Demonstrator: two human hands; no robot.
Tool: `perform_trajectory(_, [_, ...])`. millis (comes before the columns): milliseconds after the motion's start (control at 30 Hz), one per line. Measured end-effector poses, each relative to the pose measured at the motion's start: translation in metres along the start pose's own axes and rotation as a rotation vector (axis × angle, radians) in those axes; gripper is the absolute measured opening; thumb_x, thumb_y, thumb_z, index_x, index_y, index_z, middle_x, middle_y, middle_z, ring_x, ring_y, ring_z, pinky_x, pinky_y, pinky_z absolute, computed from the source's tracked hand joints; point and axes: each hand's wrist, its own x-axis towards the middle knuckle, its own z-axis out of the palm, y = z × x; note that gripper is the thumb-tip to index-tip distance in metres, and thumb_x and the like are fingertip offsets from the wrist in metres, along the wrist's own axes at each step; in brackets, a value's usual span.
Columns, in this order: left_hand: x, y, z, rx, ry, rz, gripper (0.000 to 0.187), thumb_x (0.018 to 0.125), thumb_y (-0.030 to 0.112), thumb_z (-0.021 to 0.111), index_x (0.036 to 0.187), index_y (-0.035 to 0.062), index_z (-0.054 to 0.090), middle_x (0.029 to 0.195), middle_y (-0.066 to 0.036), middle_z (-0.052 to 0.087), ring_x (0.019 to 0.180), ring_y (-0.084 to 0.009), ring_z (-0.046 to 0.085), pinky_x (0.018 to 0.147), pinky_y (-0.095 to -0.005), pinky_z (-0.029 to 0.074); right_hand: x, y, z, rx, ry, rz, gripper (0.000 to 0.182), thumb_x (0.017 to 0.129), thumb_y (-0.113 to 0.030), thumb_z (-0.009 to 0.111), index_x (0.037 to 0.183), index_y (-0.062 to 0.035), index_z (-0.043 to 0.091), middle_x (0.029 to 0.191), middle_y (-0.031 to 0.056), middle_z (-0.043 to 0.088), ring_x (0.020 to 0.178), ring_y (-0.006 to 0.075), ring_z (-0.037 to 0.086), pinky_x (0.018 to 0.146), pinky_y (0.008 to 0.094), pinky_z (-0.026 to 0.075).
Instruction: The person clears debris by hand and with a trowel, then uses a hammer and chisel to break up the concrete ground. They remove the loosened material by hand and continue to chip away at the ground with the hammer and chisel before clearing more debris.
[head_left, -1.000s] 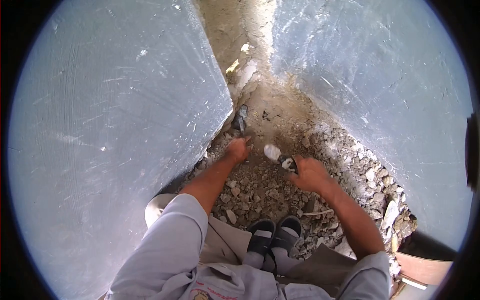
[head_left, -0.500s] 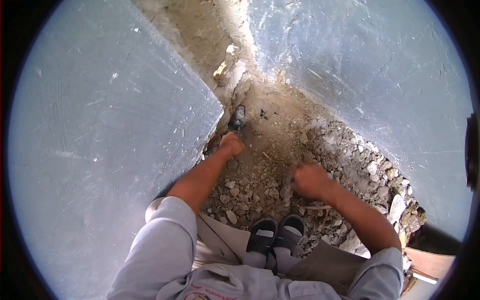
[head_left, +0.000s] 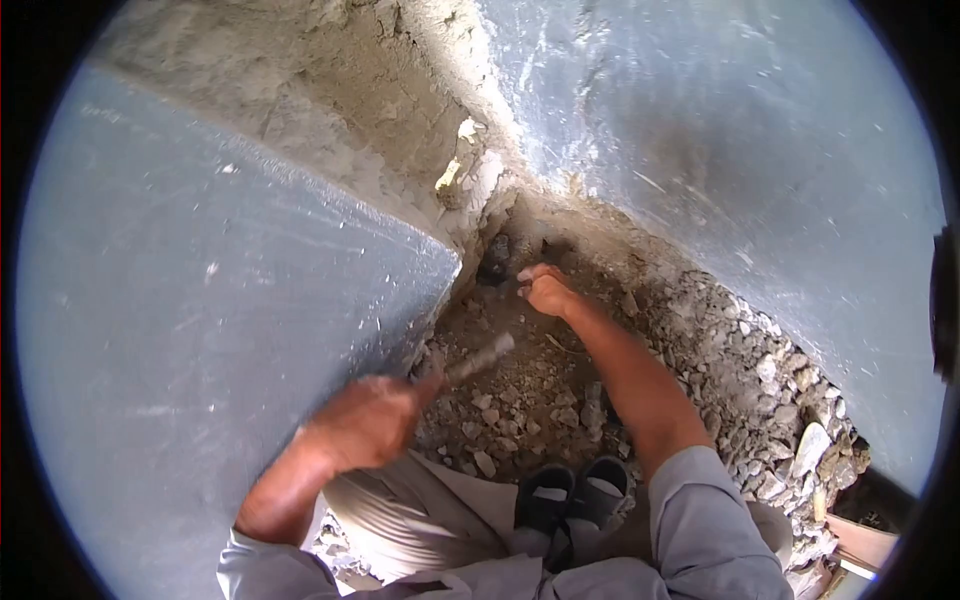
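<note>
My left hand (head_left: pixel 370 415) is closed around a short pale rod-like tool (head_left: pixel 482 360), blurred by motion and pointing up and right over the dirt. Its exact kind does not show. Farther forward, my right hand (head_left: pixel 547 290) has its fingers curled low over the ground. Whatever those fingers hold, if anything, is hidden. Just left of the right hand lies a dark lump (head_left: pixel 495 258), close to the corner of the left grey slab. Loose rubble (head_left: pixel 520 410) covers the dug ground below both hands.
Smooth grey slabs stand on the left (head_left: pixel 230 290) and right (head_left: pixel 740 130), narrowing the space. Broken stones (head_left: pixel 770 400) are heaped along the right slab. My sandalled feet (head_left: pixel 570 495) are among the rubble. A reddish-brown piece (head_left: pixel 865 540) is at the lower right.
My left hand has drawn back from beside the dark lump and now shows the pale tool. My right hand has moved forward and left, close to the lump. The view has shifted slightly.
</note>
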Motion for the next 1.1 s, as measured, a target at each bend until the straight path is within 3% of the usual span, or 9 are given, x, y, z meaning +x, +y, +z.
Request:
perform_trajectory(200, [0.06, -0.031, 0.035, 0.032, -0.178, -0.007, 0.063, 0.079, 0.007, 0.057, 0.142, 0.003, 0.05, 0.09, -0.025, 0.068, 0.089, -0.0411, 0.068, 0.079, -0.0504, 0.054, 0.067, 0.012, 0.069, -0.003, 0.194, -0.027, 0.028, 0.084, -0.021, 0.07, 0.11, -0.0103, 0.07, 0.115, 0.0158, 0.069, 0.113, 0.0367, 0.061, 0.096, 0.044, 0.049])
perform_trajectory(300, [0.073, -0.048, 0.061, 0.04, -0.189, -0.067, 0.057, 0.08, 0.006, 0.057, 0.137, 0.0028, 0.054, 0.09, -0.024, 0.069, 0.09, -0.0406, 0.068, 0.078, -0.0509, 0.054, 0.096, 0.032, 0.102, -0.088, 0.29, -0.088, 0.022, 0.083, -0.013, 0.065, 0.104, -0.0122, 0.071, 0.102, 0.0142, 0.071, 0.101, 0.0363, 0.066, 0.089, 0.0429, 0.053])
perform_trajectory(400, [0.078, -0.052, 0.065, 0.041, -0.275, -0.124, 0.051, 0.081, 0.005, 0.056, 0.131, 0.0033, 0.058, 0.09, -0.023, 0.07, 0.091, -0.04, 0.069, 0.078, -0.0516, 0.055, 0.111, 0.03, 0.112, -0.22, 0.173, -0.002, 0.016, 0.081, -0.012, 0.062, 0.095, -0.0111, 0.07, 0.092, 0.0147, 0.07, 0.095, 0.0346, 0.066, 0.084, 0.0432, 0.054])
perform_trajectory(500, [0.082, -0.059, 0.077, 0.002, -0.282, -0.107, 0.048, 0.081, 0.006, 0.056, 0.13, 0.0049, 0.059, 0.091, -0.023, 0.07, 0.09, -0.0398, 0.07, 0.078, -0.0519, 0.055, 0.119, 0.039, 0.126, -0.343, 0.207, -0.046, 0.018, 0.079, -0.013, 0.061, 0.095, -0.0094, 0.069, 0.097, 0.0169, 0.068, 0.098, 0.0349, 0.065, 0.084, 0.0434, 0.054])
perform_trajectory(700, [0.088, -0.056, 0.073, -0.076, -0.317, -0.111, 0.058, 0.081, 0.007, 0.058, 0.139, 0.0086, 0.053, 0.093, -0.024, 0.07, 0.089, -0.0403, 0.07, 0.077, -0.052, 0.055, 0.13, 0.039, 0.14, -0.41, 0.734, -0.093, 0.025, 0.079, -0.015, 0.059, 0.101, -0.0084, 0.067, 0.111, 0.0186, 0.066, 0.107, 0.0377, 0.063, 0.088, 0.043, 0.054])
perform_trajectory(767, [0.089, -0.056, 0.071, -0.093, -0.311, -0.109, 0.06, 0.081, 0.008, 0.058, 0.141, 0.0094, 0.051, 0.093, -0.023, 0.071, 0.089, -0.0405, 0.07, 0.077, -0.0516, 0.055, 0.115, 0.026, 0.114, -0.286, 0.564, -0.02, 0.026, 0.08, -0.016, 0.062, 0.105, -0.009, 0.065, 0.107, 0.0197, 0.067, 0.105, 0.0403, 0.063, 0.087, 0.0448, 0.054])
perform_trajectory(900, [0.091, -0.054, 0.071, -0.16, -0.274, -0.121, 0.039, 0.082, 0.003, 0.056, 0.121, 0.0007, 0.061, 0.093, -0.026, 0.07, 0.095, -0.0435, 0.068, 0.082, -0.0527, 0.054, 0.078, -0.017, 0.039, -0.054, 0.228, 0.122, 0.033, 0.082, -0.019, 0.068, 0.113, -0.0103, 0.06, 0.1, 0.0218, 0.068, 0.1, 0.0454, 0.064, 0.085, 0.0484, 0.052])
perform_trajectory(967, [0.09, -0.057, 0.076, -0.176, -0.207, -0.086, 0.038, 0.082, 0.003, 0.057, 0.12, 0.0007, 0.063, 0.095, -0.026, 0.07, 0.096, -0.0432, 0.068, 0.084, -0.0523, 0.054, 0.064, -0.017, 0.017, -0.095, 0.255, 0.065, 0.036, 0.083, -0.014, 0.071, 0.115, -0.0052, 0.058, 0.092, 0.0258, 0.069, 0.091, 0.0478, 0.066, 0.08, 0.0533, 0.052])
perform_trajectory(1100, [0.095, -0.062, 0.076, -0.151, -0.356, -0.092, 0.058, 0.079, 0.007, 0.058, 0.137, 0.0047, 0.055, 0.109, -0.028, 0.067, 0.106, -0.0407, 0.065, 0.093, -0.05, 0.05, 0.002, -0.036, -0.048, -0.185, 0.169, -0.069, 0.035, 0.083, -0.01, 0.07, 0.114, -0.0026, 0.055, 0.095, 0.0264, 0.068, 0.094, 0.0458, 0.066, 0.081, 0.0533, 0.051])
